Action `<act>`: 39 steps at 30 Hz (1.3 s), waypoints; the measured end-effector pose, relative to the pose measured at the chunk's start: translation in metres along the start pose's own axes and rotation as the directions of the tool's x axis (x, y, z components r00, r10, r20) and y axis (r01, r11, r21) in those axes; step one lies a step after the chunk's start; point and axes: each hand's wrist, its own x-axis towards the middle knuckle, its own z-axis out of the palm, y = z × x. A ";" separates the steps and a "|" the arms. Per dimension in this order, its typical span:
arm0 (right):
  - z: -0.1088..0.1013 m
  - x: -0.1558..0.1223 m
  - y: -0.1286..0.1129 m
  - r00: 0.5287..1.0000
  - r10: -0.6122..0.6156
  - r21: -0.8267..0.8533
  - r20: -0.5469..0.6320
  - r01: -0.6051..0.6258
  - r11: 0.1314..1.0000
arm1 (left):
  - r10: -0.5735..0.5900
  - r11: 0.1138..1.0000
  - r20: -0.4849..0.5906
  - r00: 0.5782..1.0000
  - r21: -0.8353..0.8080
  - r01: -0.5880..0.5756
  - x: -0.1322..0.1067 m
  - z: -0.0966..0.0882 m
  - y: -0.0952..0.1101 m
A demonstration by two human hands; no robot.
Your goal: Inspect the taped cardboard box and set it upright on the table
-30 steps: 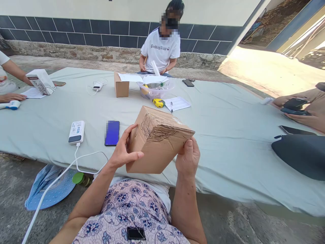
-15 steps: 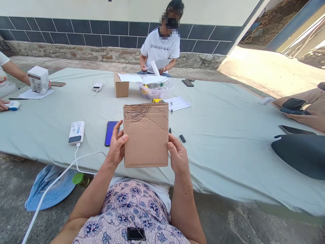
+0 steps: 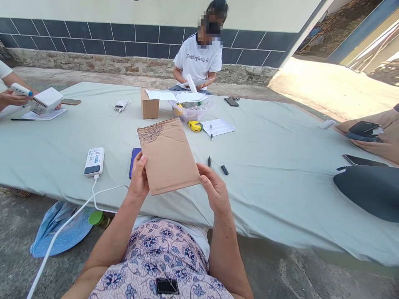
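Observation:
A flat brown cardboard piece (image 3: 171, 162) is held up over the near side of the table, tilted, with dark scribbled lines at its upper left corner. My left hand (image 3: 139, 178) grips its left edge, thumb on the front face. At the lower right corner, my right hand (image 3: 215, 187) pinches the cardboard between thumb and fingers. Partly hidden behind my left hand lies a phone with a blue screen (image 3: 134, 158). To the right of the cardboard are a black pen (image 3: 209, 161) and a small black cap-like piece (image 3: 225, 170).
A white power bank (image 3: 94, 162) with a cable lies left. Farther back are a yellow tape measure (image 3: 195, 126), printed paper (image 3: 218, 127), a plastic basin (image 3: 193, 113) and a cardboard box (image 3: 149, 109). A dark bag-like item (image 3: 368, 191) is at right. Other people sit around the table.
The cardboard has turned counterclockwise and its top has shifted left, uncovering the tape measure and pen. At the left, a person has raised a white device toward a tilted white box.

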 end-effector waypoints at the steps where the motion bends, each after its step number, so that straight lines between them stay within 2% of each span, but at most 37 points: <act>1: 0.000 0.000 0.001 1.000 0.002 -0.009 -0.022 -0.002 1.000 | -0.005 1.000 -0.009 1.000 0.016 0.005 0.000 -0.001 -0.001; 6: 0.004 -0.005 -0.001 0.989 -0.051 -0.210 -0.137 0.021 0.978 | 0.028 0.993 -0.079 0.996 0.115 -0.019 -0.001 0.000 -0.002; 11: 0.013 -0.009 -0.009 0.989 -0.147 -0.463 -0.034 0.114 0.879 | 0.030 0.988 -0.161 0.986 0.152 -0.006 -0.003 0.004 -0.005; 14: 0.020 -0.012 -0.012 0.989 -0.146 -0.560 0.040 0.143 0.816 | 0.051 0.993 -0.171 0.984 0.116 -0.032 -0.004 0.007 -0.007; 20: 0.030 -0.016 -0.013 0.988 -0.052 -0.594 0.145 0.129 0.794 | 0.114 0.984 -0.126 0.986 0.154 -0.094 -0.007 0.008 -0.010; 25: 0.028 -0.012 -0.010 0.994 -0.078 -0.613 0.078 0.109 0.782 | 0.160 0.954 0.024 0.987 0.255 -0.160 -0.009 0.005 -0.015; 29: 0.023 -0.010 -0.009 0.996 -0.064 -0.589 0.056 0.085 0.804 | 0.174 0.931 0.081 0.981 0.310 -0.191 -0.009 0.003 -0.017; 33: 0.019 -0.009 -0.010 0.996 -0.039 -0.561 0.075 0.074 0.824 | 0.198 0.902 0.099 0.975 0.370 -0.221 -0.009 0.003 -0.015; 39: 0.015 -0.008 -0.015 0.996 0.036 -0.508 0.079 0.009 0.861 | 0.194 0.890 0.066 0.979 0.408 -0.204 -0.007 0.001 -0.011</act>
